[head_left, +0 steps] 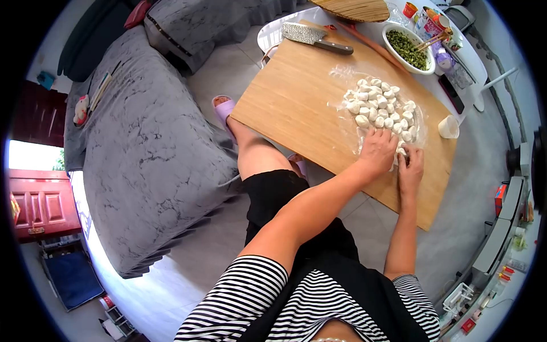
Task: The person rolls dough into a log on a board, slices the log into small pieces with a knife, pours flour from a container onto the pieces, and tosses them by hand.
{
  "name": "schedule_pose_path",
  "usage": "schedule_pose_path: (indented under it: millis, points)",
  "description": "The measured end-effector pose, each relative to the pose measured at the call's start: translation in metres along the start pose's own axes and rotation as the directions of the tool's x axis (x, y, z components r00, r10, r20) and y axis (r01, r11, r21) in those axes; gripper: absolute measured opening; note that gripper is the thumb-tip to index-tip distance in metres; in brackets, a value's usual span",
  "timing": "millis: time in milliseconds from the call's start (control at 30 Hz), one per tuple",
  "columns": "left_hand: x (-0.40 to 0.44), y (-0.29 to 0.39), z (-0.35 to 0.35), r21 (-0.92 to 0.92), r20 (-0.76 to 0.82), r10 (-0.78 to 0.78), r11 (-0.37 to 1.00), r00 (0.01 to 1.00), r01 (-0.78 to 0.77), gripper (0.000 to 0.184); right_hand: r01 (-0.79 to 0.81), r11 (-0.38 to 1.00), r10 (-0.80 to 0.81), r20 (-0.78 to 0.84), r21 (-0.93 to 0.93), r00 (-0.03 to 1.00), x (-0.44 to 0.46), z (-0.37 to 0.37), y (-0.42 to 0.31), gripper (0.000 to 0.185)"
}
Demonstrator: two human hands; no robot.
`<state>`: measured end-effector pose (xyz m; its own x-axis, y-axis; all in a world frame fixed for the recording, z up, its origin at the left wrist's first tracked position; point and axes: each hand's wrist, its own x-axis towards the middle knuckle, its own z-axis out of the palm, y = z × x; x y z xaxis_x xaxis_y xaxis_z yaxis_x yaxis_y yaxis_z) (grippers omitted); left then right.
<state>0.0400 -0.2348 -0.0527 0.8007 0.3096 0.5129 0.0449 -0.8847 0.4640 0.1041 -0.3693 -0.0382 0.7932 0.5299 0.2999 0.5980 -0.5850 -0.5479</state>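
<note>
Many small pieces of white dough [373,97] lie in a cluster on a sheet of clear plastic [348,122] on the wooden board [296,97]. My left hand [378,149] rests at the near edge of the cluster, its fingers bent over the closest pieces. Just to its right is my right hand [411,165], fingers curled, with the thumb and index fingertip at a white dough piece [401,151]. What lies under the left fingers is hidden.
A cleaver [316,39] lies at the board's far left edge. Beyond the board are a white bowl of chopped greens [407,49] with chopsticks and a phone [451,94]. A white cup [448,127] sits near the right edge. A grey-covered sofa [154,137] is at left.
</note>
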Motion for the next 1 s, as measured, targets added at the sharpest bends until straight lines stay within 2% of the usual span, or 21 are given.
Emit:
schedule_pose_path:
  millis: [133, 200, 267, 367, 467, 533, 600, 667, 767, 867, 1000]
  points:
    - [0.001, 0.003, -0.010, -0.027, 0.029, -0.016, 0.999, 0.999, 0.017, 0.020, 0.045, 0.996, -0.044, -0.008, 0.074, 0.999, -0.003, -0.007, -0.005, 0.024]
    - [0.002, 0.002, -0.005, -0.016, 0.037, -0.016, 1.000, 0.999, 0.017, 0.020, -0.036, 0.996, 0.037, -0.016, 0.080, 0.999, -0.003, -0.004, -0.007, 0.024]
    - [-0.001, 0.001, -0.001, -0.001, 0.047, -0.016, 1.000, 0.999, 0.016, 0.021, -0.099, 0.995, 0.098, -0.077, 0.000, 0.992, -0.003, 0.000, -0.010, 0.027]
    - [0.000, 0.000, 0.001, 0.011, 0.028, -0.004, 1.000, 1.000, 0.004, 0.022, -0.086, 0.996, 0.084, -0.080, -0.020, 0.993, -0.001, 0.004, -0.003, 0.027]
    - [0.004, -0.005, -0.004, 0.044, 0.118, 0.014, 0.999, 0.993, -0.019, 0.024, -0.059, 0.998, 0.057, -0.082, -0.023, 0.995, 0.002, 0.005, 0.003, 0.025]
    - [0.017, -0.019, -0.013, -0.053, 0.371, 0.117, 0.993, 0.921, -0.105, 0.029, -0.062, 0.998, 0.060, -0.076, -0.028, 0.995, 0.000, 0.004, 0.007, 0.024]
    - [0.036, -0.034, -0.031, -0.170, 0.573, 0.222, 0.974, 0.789, -0.151, 0.040, -0.107, 0.994, 0.108, -0.049, 0.020, 0.993, 0.002, 0.003, 0.006, 0.023]
    - [0.050, -0.048, -0.035, -0.263, 0.653, 0.335, 0.941, 0.680, -0.211, 0.042, -0.115, 0.993, 0.116, -0.038, 0.020, 0.993, 0.002, 0.002, 0.006, 0.024]
    - [0.059, -0.055, -0.041, -0.315, 0.693, 0.358, 0.931, 0.625, -0.184, 0.043, -0.116, 0.993, 0.117, -0.061, 0.014, 0.991, 0.002, 0.001, 0.001, 0.025]
    - [0.059, -0.048, -0.045, -0.236, 0.696, 0.297, 0.954, 0.654, -0.182, 0.043, -0.113, 0.993, 0.115, -0.045, 0.035, 0.992, 0.004, -0.003, -0.003, 0.026]
    - [0.052, -0.048, -0.036, -0.187, 0.619, 0.314, 0.949, 0.719, -0.253, 0.043, -0.191, 0.980, 0.191, 0.004, 0.064, 0.982, 0.004, -0.006, -0.009, 0.026]
